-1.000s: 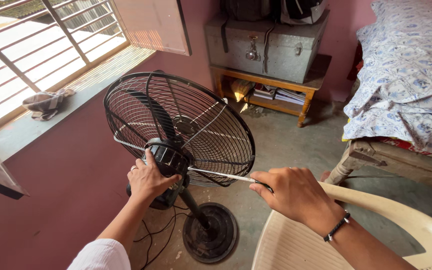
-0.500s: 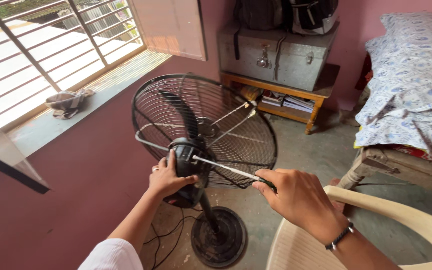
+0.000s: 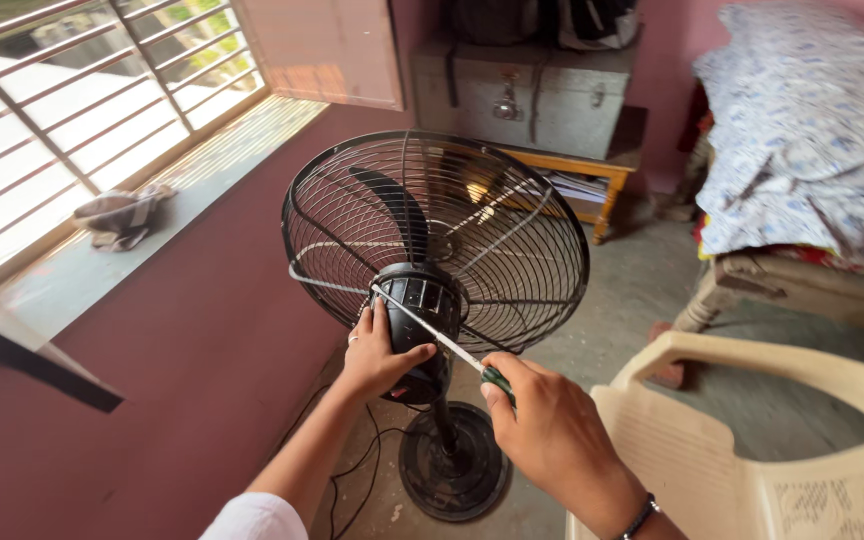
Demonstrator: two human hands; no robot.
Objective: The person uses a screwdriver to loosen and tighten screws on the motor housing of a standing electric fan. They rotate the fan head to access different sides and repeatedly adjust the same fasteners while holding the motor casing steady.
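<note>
A black pedestal fan (image 3: pixel 436 240) with a round wire cage stands on the floor in front of me, seen from behind. My left hand (image 3: pixel 380 352) grips the black motor housing (image 3: pixel 420 296) at the back of the fan. My right hand (image 3: pixel 550 436) holds a screwdriver (image 3: pixel 439 338) with a green handle and a long metal shaft. The shaft's tip rests against the upper left of the motor housing, just above my left fingers. The fan's round base (image 3: pixel 452 460) and a black cord lie below.
A cream plastic chair (image 3: pixel 752 450) stands at my right. A bed with a patterned sheet (image 3: pixel 812 140) fills the far right. A metal trunk (image 3: pixel 522 90) sits on a wooden bench. A barred window and a sill with a cloth (image 3: pixel 117 215) are at left.
The view has moved closer to the fan. My right hand has drawn in toward the fan and the screwdriver tip now rests on the motor housing. My left hand stays on the housing.
</note>
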